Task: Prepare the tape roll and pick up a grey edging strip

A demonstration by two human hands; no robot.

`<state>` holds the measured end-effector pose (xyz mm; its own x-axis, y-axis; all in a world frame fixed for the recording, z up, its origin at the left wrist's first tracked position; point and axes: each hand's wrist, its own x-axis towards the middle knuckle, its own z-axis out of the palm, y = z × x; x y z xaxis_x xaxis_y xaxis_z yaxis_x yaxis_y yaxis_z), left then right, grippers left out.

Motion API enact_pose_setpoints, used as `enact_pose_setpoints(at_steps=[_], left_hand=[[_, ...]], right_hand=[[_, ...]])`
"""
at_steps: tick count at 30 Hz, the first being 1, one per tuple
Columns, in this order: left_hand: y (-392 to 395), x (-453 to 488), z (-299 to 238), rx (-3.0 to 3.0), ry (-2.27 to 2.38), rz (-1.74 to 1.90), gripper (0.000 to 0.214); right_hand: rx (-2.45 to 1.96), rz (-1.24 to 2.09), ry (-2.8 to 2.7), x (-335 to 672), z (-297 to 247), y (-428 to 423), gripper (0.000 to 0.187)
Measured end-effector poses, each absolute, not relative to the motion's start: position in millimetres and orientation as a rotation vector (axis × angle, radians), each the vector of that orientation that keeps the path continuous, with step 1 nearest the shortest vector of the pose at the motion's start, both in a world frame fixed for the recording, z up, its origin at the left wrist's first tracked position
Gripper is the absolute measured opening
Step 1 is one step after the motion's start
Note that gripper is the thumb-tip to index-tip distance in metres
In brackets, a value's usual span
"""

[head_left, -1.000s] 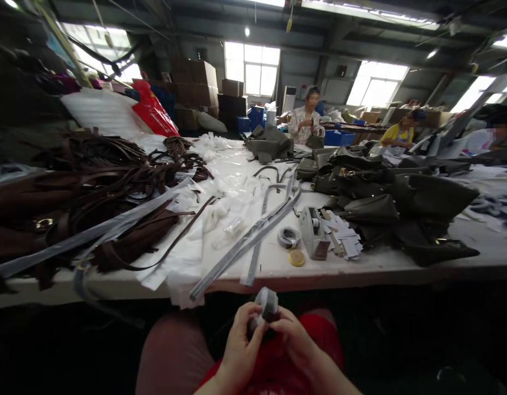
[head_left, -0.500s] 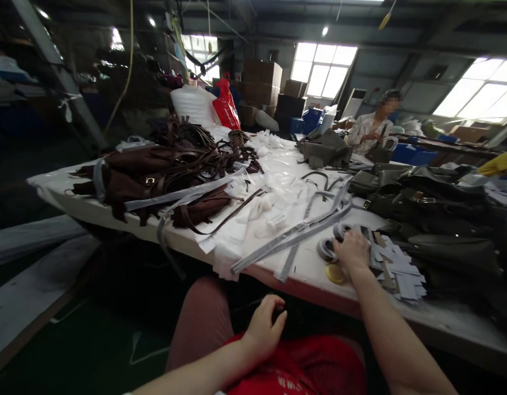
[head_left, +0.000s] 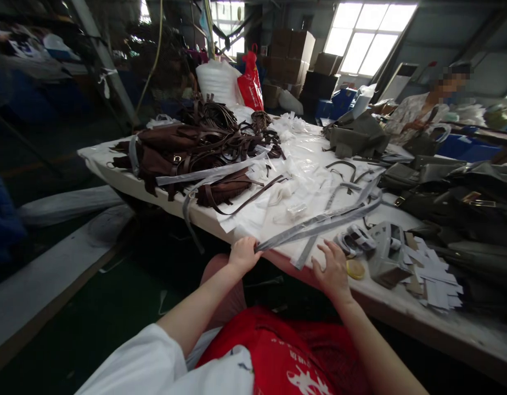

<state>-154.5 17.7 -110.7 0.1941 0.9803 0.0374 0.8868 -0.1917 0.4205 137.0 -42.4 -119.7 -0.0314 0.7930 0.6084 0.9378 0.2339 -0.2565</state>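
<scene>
My left hand pinches the near end of a long grey strap that runs up and right across the white table. My right hand hovers over the table edge with fingers spread, holding nothing. Just beyond its fingertips lie grey tape rolls, a small yellow disc and a grey tape dispenser.
Brown leather bags and straps are heaped on the left of the table. Dark olive bags pile up on the right beside a stack of paper cards. Clear plastic wrap covers the middle. A person sits at the far side.
The grey roll left my hands and lies on the table. My left hand rose from my lap to grip the strap end. My right hand drew back from the rolls. My view swung left.
</scene>
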Motion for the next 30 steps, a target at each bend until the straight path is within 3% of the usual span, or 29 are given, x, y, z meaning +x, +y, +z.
enact_pose_setpoints(at_steps=[7,13,16,24,30], left_hand=[[18,-157,-104,1.800,1.594,0.490,0.021],[-22,-152,-72,1.138,0.702,0.369,0.032],[-43,-149,-63,1.088,0.480,0.236,0.041],[-44,-140,-88,1.144,0.810,0.319,0.049],[-45,-145,-91,1.406,0.914,0.452,0.070]], right_hand=[[-1.570,0.117,-1.703,106,-115,-69,0.021],[-1.430,1.190,-1.087,92,-107,-65,0.037],[-1.195,1.589,-0.695,86,-101,-58,0.039],[-1.064,1.414,-0.629,89,-84,-48,0.041],[-1.111,1.271,-0.734,88,-78,-53,0.043]])
